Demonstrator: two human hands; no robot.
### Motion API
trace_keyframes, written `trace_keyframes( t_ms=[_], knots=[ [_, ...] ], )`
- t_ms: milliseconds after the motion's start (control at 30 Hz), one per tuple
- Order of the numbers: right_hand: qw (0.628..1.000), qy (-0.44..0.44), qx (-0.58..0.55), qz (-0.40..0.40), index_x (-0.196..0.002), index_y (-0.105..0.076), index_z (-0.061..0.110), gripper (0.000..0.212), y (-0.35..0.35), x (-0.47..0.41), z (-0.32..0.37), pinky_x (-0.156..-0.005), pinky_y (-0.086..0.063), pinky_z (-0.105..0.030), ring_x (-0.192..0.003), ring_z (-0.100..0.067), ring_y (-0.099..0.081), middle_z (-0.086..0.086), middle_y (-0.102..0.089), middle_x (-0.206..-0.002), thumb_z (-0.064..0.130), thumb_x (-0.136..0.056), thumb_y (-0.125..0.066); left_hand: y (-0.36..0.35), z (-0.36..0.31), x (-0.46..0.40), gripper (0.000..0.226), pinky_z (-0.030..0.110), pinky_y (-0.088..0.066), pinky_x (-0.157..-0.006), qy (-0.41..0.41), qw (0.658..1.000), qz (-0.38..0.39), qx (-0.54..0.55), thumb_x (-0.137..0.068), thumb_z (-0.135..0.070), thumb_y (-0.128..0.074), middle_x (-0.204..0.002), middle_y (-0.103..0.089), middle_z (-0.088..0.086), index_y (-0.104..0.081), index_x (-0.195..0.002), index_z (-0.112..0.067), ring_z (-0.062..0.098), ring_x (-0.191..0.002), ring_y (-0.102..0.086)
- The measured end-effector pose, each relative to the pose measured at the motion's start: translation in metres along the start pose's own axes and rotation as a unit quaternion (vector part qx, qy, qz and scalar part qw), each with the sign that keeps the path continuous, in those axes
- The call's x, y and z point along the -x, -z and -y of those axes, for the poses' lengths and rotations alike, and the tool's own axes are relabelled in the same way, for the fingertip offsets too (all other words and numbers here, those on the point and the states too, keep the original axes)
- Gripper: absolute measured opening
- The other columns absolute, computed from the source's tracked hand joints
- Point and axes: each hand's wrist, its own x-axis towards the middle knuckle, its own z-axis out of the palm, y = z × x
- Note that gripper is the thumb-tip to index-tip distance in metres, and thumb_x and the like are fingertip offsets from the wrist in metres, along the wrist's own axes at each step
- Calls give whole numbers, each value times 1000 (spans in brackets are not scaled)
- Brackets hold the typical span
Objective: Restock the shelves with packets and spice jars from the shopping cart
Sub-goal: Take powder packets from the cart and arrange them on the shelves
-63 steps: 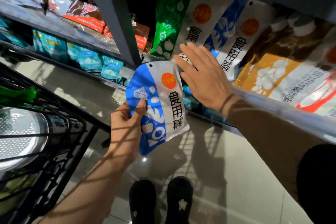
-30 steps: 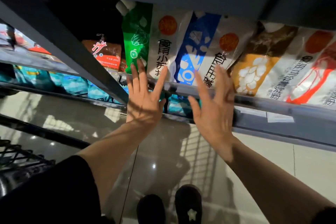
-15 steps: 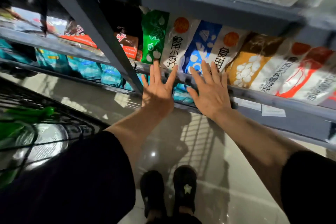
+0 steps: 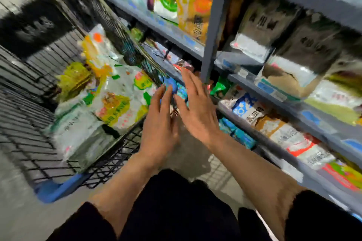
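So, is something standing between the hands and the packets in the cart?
Nothing visible blocks them: both open hands hover beside the black wire shopping cart, whose top is open above the white-and-yellow packets.

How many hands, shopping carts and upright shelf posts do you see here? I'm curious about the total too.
Hands: 2, left hand and right hand, both with straight fingers
Shopping cart: 1
Grey upright shelf post: 1
Total: 4
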Motion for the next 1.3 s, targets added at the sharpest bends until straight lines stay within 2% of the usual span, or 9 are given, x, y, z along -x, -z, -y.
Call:
trace_keyframes(
  t_ms=[167,300,467,600,767,1067,1133,1233,1300],
  knots=[
    [992,98,-11,76,-151,-19,24,60,-22,-30,57,-115,-23,-38,-141,-23,-25,-2,-25,-156,33,-98,-46,82,43,4,67,47,-46,-100,122,986,-93,-60,-86,-7,-67,-147,-37,19,-37,-146,-6,39,-126,-48],
    [982,103,15,160,-152,-12,25,65,-48,-46,71,-114,-26,-42,-142,-25,-21,-3,-20,-157,33,-98,-47,116,93,14,71,43,-34,-111,268,955,-89,-94,-88,-15,-67,-152,-28,17,-31,-149,-7,34,-139,-32],
    [965,56,70,246,-153,-5,25,69,-88,-68,84,-114,-25,-42,-144,-25,-14,-2,-11,-159,33,-98,-46,126,140,16,77,41,-25,-116,343,934,-48,-90,-89,-19,-66,-158,-18,13,-23,-152,-11,27,-146,-16],
    [950,36,96,293,-153,-6,19,71,-127,-89,94,-108,-32,-39,-140,-26,-22,-6,-19,-155,31,-97,-49,123,177,8,78,38,-18,-117,376,925,-11,-61,-88,-18,-66,-157,-17,17,-22,-152,-9,29,-146,-14],
    [930,9,143,338,-152,-8,10,77,-177,-112,89,-113,-28,-39,-141,-29,-22,-11,-20,-155,30,-94,-55,106,208,-1,70,37,-19,-115,379,924,27,-52,-89,-15,-63,-153,-27,21,-28,-148,-3,33,-143,-21],
    [954,-96,61,276,-143,-31,9,91,-213,-123,78,-104,-38,-40,-128,-30,-39,-11,-42,-137,30,-70,-81,89,220,9,67,36,-21,-114,409,911,33,-26,-89,-22,-65,-148,-35,21,-35,-144,0,33,-139,-29],
    [950,-138,-10,282,-136,-38,11,84,-216,-122,78,-100,-42,-42,-123,-30,-47,-11,-52,-133,27,-67,-83,89,217,9,67,35,-22,-113,413,910,25,-25,-90,-23,-65,-149,-34,18,-34,-145,-2,31,-139,-29],
    [956,-120,23,266,-98,-54,14,29,-217,-120,81,-85,-46,-35,-106,-32,-55,-11,-60,-112,25,-78,-73,86,215,9,67,34,-21,-114,424,905,18,-28,-92,-26,-63,-153,-30,14,-30,-148,-5,28,-142,-25],
    [962,-83,51,255,-76,-44,16,20,-214,-118,82,-75,-34,-32,-102,-31,-51,-13,-55,-106,16,-89,-59,85,213,10,68,33,-19,-115,436,900,11,-28,-93,-28,-62,-155,-29,13,-28,-149,-6,26,-144,-21]
  ],
)
